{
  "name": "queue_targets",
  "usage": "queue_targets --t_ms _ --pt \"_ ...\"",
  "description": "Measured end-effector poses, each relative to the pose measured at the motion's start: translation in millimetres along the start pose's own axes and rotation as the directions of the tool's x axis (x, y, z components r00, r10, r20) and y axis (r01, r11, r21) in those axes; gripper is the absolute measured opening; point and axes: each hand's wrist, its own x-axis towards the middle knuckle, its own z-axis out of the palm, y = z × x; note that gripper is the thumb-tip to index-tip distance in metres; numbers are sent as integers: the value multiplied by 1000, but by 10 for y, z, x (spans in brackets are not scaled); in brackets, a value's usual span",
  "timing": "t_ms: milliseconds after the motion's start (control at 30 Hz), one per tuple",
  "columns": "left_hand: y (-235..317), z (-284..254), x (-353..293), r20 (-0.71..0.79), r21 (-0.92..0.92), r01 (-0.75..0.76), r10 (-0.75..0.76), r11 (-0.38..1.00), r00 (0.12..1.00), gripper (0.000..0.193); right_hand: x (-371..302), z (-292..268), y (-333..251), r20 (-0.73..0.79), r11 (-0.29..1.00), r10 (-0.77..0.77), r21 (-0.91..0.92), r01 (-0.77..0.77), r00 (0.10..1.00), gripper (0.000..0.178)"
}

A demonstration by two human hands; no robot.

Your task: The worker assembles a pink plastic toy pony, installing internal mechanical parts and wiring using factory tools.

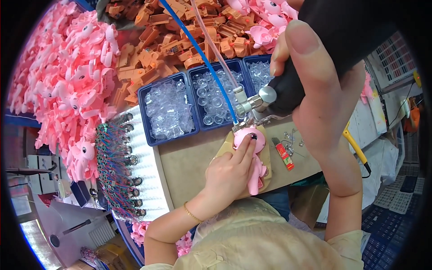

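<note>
A pink toy animal (254, 167) lies in a tan wooden-looking holder (266, 150) on the table. My left hand (227, 173) presses it down, index and middle fingers laid together on its head. Close to the camera, my right hand (321, 85) is wrapped round a thick black hand tool (335, 38), which looks like a powered screwdriver. At the tool's lower end is a metal head (249, 104), fed by a blue hose (198, 47) and a clear hose (215, 42). That head stands just over the toy's head; contact between them cannot be made out.
Blue bins (194, 123) of clear plastic parts stand behind the toy. Orange-brown parts (162, 49) and pink toy parts (67, 67) are heaped beyond. Wired round parts (119, 168) lie at left. Loose small metal pieces (294, 135) and a red-green packet (284, 156) lie right.
</note>
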Motion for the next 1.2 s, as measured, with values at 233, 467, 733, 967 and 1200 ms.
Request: queue_targets --t_ms 233,467,733,967,1200 --pt "-8 -30 4 46 -52 31 -29 998 999 48 -37 -55 50 3 997 -30 73 30 1000 25" --pt "-61 -59 -7 54 -123 52 -46 991 997 52 -114 -73 157 19 989 -56 141 53 998 25" --pt "-42 -107 19 106 -115 69 -57 991 993 52 12 -132 150 -48 992 -97 70 101 994 22" --pt "-91 -34 -42 71 -93 35 -28 995 997 52 -146 -435 -367 -53 983 17 185 -7 998 33" --pt "-77 -45 -43 82 -39 22 -19 999 996 50 -356 -396 -275 4 988 -122 -97 122 993 33"
